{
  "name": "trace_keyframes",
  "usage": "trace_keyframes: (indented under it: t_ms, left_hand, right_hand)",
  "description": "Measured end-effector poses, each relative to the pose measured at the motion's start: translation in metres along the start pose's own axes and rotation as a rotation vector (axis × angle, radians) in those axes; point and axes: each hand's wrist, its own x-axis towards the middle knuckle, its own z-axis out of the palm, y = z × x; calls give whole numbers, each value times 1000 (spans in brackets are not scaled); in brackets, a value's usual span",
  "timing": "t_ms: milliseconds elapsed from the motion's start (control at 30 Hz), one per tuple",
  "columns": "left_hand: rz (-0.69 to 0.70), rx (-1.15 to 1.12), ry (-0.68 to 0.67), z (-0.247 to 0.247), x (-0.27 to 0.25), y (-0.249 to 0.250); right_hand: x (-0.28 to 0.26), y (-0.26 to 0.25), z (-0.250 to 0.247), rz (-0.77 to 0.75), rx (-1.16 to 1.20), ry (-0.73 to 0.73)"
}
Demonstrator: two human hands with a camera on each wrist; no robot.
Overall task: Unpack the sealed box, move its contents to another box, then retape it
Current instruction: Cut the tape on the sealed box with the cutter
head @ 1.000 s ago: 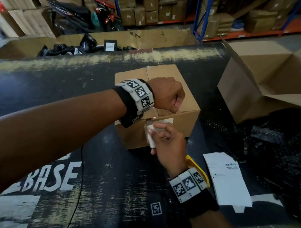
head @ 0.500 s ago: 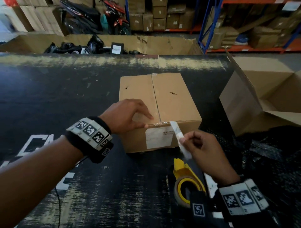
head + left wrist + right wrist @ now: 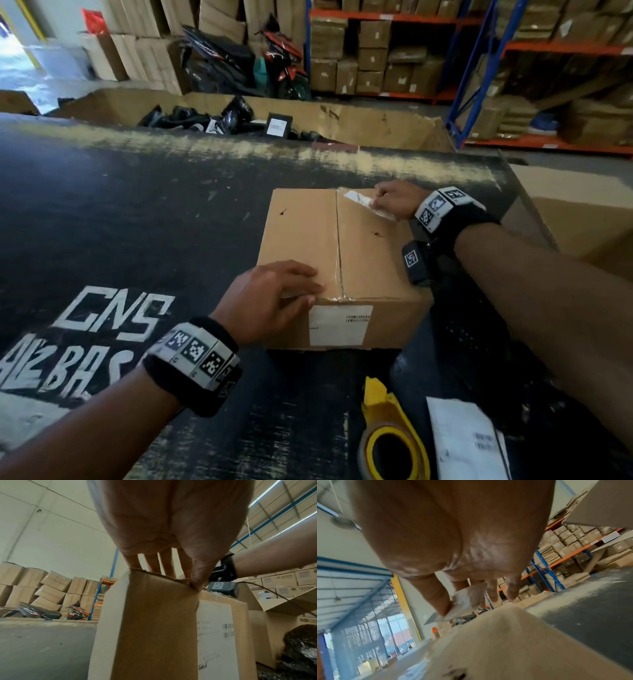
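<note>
A closed brown cardboard box (image 3: pixel 370 253) with a white label on its near side sits in the middle of the dark table (image 3: pixel 137 212). My left hand (image 3: pixel 274 301) presses flat on the box's near left top edge, fingers straight; the left wrist view shows those fingers (image 3: pixel 164 563) over the box (image 3: pixel 154 628) rim. My right hand (image 3: pixel 394 202) is at the box's far right corner and pinches a peeled strip of clear tape (image 3: pixel 363 202). In the right wrist view thumb and fingers hold that tape strip (image 3: pixel 464 604) above the box top (image 3: pixel 505 649).
A yellow tape dispenser (image 3: pixel 390 435) and a white paper sheet (image 3: pixel 469 442) lie at the table's near edge. An open empty cardboard box (image 3: pixel 582 219) stands to the right. A large carton of black items (image 3: pixel 222 120) lines the table's far side; shelves behind.
My right hand has pulled the tape strip from the box's near edge along the centre seam to its far right corner. My left hand stays pressed on the near left edge.
</note>
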Motion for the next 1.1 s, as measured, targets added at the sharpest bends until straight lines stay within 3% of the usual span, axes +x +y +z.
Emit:
trace_keyframes:
  t_ms: [167,333,700,900,1100]
  left_hand:
    - [-9,22,-26,-2,2,2]
    - [-21,47,-78,-15,5,-6]
    - [-177,242,33,-60,32,-83]
    - [-338,221,-83,-71,63,-74]
    - [-500,255,-51,-57,21,-21]
  right_hand:
    - [30,1,-7,32,-143,-99]
    - [27,10,-7,50,-59,-40]
    - [-89,42,18,137,25,112]
    - [-150,33,38,132,95,125]
    - [-159,23,46,43,113,192]
